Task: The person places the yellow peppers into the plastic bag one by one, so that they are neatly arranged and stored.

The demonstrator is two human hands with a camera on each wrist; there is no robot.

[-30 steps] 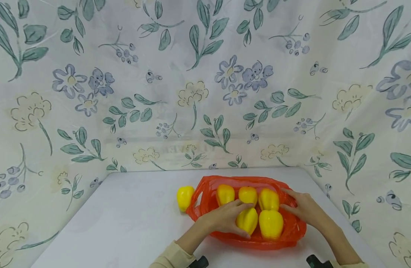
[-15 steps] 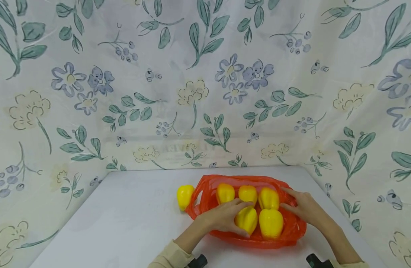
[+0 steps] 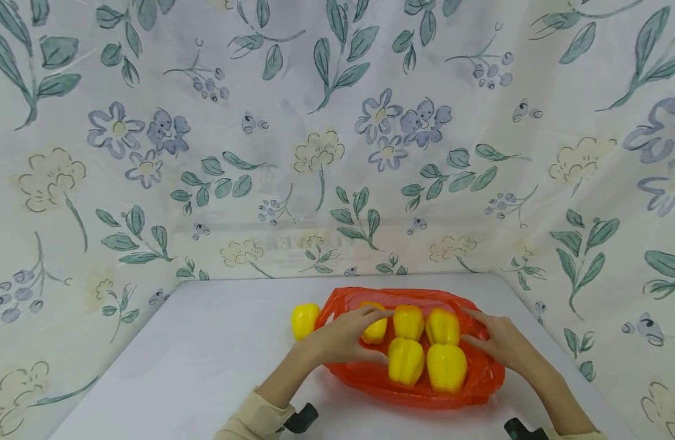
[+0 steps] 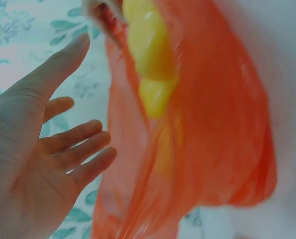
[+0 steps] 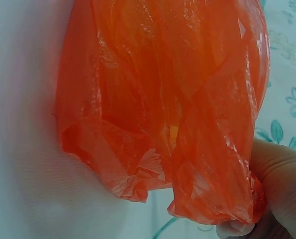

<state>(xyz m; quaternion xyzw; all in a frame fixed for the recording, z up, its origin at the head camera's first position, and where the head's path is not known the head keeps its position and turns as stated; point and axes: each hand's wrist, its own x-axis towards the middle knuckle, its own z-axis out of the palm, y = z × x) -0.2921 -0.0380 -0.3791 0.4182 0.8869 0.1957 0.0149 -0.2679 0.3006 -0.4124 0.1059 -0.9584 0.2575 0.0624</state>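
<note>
A red plastic bag (image 3: pixel 364 382) lies with its mouth open on the table, holding several yellow bell peppers (image 3: pixel 405 362). My left hand (image 3: pixel 345 337) hovers over the bag's left part with fingers and thumb spread, partly covering a pepper (image 3: pixel 374 327) at the back left. Nothing is held in it; the left wrist view shows the bare palm (image 4: pixel 38 184) beside the bag (image 4: pixel 222 124). At the bag's right end, my right hand (image 3: pixel 502 343) grips the rim. The right wrist view has the thumb (image 5: pixel 279 169) pinching a crumpled corner of the plastic.
One yellow bell pepper (image 3: pixel 304 321) stands outside the bag, at its left end, partly behind my left arm. The white table (image 3: pixel 205 354) extends to the left. A flower-patterned cloth (image 3: pixel 315 153) hangs behind and at both sides.
My left hand has let go of the front left pepper inside the bag and moved left and slightly back. That pepper now stands more upright. The right hand keeps its place.
</note>
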